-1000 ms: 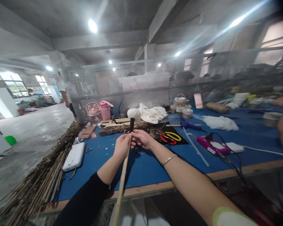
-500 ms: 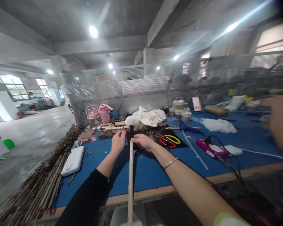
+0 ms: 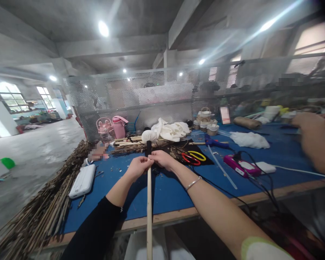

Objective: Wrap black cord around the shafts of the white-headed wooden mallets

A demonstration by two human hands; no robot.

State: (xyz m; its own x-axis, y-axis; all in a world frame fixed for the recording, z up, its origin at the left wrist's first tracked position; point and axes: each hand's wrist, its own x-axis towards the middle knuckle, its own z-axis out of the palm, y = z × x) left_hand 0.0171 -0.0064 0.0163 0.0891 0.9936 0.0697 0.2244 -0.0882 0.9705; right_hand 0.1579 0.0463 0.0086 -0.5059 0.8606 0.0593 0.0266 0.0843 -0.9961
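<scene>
A pale wooden stick (image 3: 149, 206) runs from the bottom edge up to a black wrapped section (image 3: 148, 147), topped by a round white cloth ball (image 3: 149, 136). My left hand (image 3: 138, 167) is closed, its fingertips pinched at the stick's upper end, just below the black part. From the other side my right hand (image 3: 162, 159) pinches the same spot, and the fingertips of both hands nearly meet. Whether a thin strip lies between the fingers is too small to tell. White crumpled cloth (image 3: 174, 130) lies behind the ball.
Left on the blue table (image 3: 168, 202) are a white power bank (image 3: 82, 181) and bundled twigs (image 3: 46, 206). Red-and-yellow-handled scissors (image 3: 193, 157), a blue glue gun (image 3: 215, 142) and a purple power strip (image 3: 242, 166) with cables lie right. Another person's arm (image 3: 315, 141) reaches in at far right.
My left hand has moved right and down, from beside the black part onto the stick's top. My right hand stays at the joint. The view has shifted slightly.
</scene>
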